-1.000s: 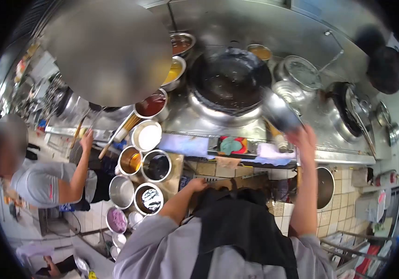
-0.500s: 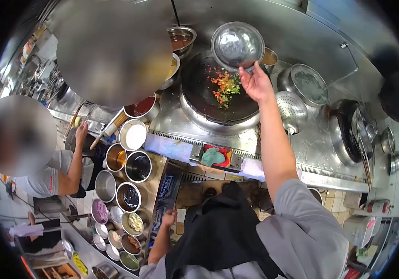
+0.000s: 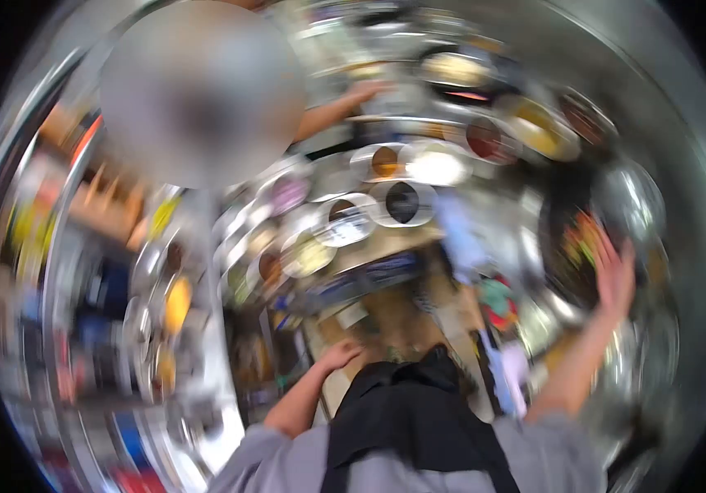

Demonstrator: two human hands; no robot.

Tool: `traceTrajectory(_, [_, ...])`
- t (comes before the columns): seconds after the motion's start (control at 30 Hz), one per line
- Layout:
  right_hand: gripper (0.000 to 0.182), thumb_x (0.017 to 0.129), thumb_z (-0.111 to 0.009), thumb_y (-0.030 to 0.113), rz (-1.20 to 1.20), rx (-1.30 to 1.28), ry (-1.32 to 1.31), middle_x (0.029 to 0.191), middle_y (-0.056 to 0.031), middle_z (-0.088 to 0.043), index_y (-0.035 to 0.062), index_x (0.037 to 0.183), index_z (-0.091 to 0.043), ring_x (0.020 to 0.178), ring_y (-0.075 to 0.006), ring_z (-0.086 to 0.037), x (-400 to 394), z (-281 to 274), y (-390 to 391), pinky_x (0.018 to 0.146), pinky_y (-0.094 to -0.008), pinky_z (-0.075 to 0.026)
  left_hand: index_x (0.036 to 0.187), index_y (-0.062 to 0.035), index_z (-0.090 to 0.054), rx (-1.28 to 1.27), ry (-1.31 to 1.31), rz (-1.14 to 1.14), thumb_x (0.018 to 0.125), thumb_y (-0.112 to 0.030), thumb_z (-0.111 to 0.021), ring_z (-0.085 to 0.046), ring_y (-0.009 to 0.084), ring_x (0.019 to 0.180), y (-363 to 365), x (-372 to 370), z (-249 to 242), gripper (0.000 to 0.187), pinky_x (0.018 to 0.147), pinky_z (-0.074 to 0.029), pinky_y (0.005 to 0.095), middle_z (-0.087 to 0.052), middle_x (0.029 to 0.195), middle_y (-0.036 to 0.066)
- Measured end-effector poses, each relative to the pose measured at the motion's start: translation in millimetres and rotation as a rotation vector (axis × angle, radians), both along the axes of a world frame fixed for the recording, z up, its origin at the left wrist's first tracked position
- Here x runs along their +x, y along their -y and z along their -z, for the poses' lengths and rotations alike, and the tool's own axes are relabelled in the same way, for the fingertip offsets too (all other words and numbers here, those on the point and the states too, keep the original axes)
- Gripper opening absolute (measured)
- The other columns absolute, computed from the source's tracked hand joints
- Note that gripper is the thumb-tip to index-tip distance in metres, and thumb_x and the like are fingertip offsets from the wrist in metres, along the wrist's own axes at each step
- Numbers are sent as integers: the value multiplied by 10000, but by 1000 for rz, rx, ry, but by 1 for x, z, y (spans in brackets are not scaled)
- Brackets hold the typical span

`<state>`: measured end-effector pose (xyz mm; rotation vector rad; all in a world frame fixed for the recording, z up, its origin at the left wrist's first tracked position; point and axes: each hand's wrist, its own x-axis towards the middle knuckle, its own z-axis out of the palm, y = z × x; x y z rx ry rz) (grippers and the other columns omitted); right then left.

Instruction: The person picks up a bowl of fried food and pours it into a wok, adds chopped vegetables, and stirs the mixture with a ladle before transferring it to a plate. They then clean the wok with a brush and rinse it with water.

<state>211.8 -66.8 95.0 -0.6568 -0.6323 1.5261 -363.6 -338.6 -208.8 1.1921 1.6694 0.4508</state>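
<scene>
The whole view is smeared by motion. My right hand (image 3: 616,275) is raised at the right, its fingers against the rim of a shiny steel bowl (image 3: 634,204). Just left of that hand lies the dark wok (image 3: 562,271) with red and green chopped vegetables (image 3: 583,238) in it. My left hand (image 3: 338,355) hangs low by my black apron (image 3: 406,411), fingers loosely apart, with nothing in it, close to the edge of the condiment counter.
Several round steel pots of sauces and seasonings (image 3: 402,201) crowd the counter in the middle. A co-worker's arm (image 3: 345,103) reaches in at the top. Blurred shelves and containers (image 3: 147,279) fill the left. Cloths (image 3: 497,300) lie by the stove edge.
The view has swung sharply, so the wok now sits at the right and the pots in the middle. My right hand stays by the wok with the bowl; my left hand remains low.
</scene>
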Motion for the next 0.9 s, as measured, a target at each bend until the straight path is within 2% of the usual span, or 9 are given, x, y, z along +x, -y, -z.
traceTrajectory(0.13, [336,889,-598,316,-353,159,672,940,-41,-568,43,1062,-505,875,-144,-564,-106,41,67,806,-346,-490,1114,-107,-565,-147,679,-307,900,-467,-514,-521,51,719,-4,37,-158,422,570,-431,229,-579,852,-29])
traceTrajectory(0.2, [172,736,-617,15,-646,274,1071,806,-15,-555,62,897,-581,698,-107,-540,-186,52,109,641,-245,-457,1114,-93,-548,-257,883,-423,905,-486,-487,-544,67,697,22,30,-175,450,567,-465,244,-581,871,-4])
traceTrajectory(0.23, [199,697,-606,-14,-765,287,1046,891,-64,-587,59,881,-592,788,-149,-585,-231,64,138,678,-249,-467,1114,-93,-548,-224,894,-468,905,-486,-487,-544,67,697,45,25,-178,450,567,-465,244,-581,871,-4])
traceTrajectory(0.27, [209,676,-637,-26,-791,674,1275,1105,-146,-555,33,872,-596,926,-213,-605,-262,100,152,735,-282,-496,1110,-85,-544,-211,882,-497,901,-447,-513,-554,71,701,63,15,-177,419,585,-478,249,-583,893,11])
traceTrajectory(0.4, [314,683,-683,-25,-1197,854,1074,1332,-186,-387,20,979,-590,1033,-306,-583,-406,73,246,854,-353,-502,1126,-72,-525,-5,577,-717,864,-304,-614,-585,94,763,171,-29,-141,360,634,-513,279,-582,977,46])
traceTrajectory(0.5, [447,714,-669,-31,-1259,1029,932,1327,-121,-413,59,1132,-539,1002,-226,-591,-464,39,307,817,-325,-500,1125,-86,-519,220,691,-1153,843,-191,-614,-603,166,864,278,-41,-156,316,685,-519,311,-597,996,55])
traceTrajectory(0.6, [565,741,-695,57,-1557,1050,940,1361,-147,-393,109,1259,-473,1045,-281,-581,-504,38,325,860,-363,-488,1101,-94,-507,438,725,-1637,859,-147,-590,-594,163,845,383,-39,-147,262,701,-508,325,-596,986,52])
traceTrajectory(0.77, [306,785,-650,147,-1549,1334,1051,1079,-149,-577,53,1066,-576,986,-322,-568,-526,52,335,832,-386,-462,1106,-119,-485,900,611,-2124,893,-251,-569,-586,168,726,460,-5,-139,264,606,-475,337,-603,993,83])
traceTrajectory(0.9, [236,787,-648,156,-1523,1287,1085,985,-147,-598,43,986,-591,921,-342,-575,-505,69,329,792,-399,-466,1137,-146,-495,661,967,-1818,914,-516,-440,-590,177,694,423,12,-167,435,611,-474,310,-617,1005,106])
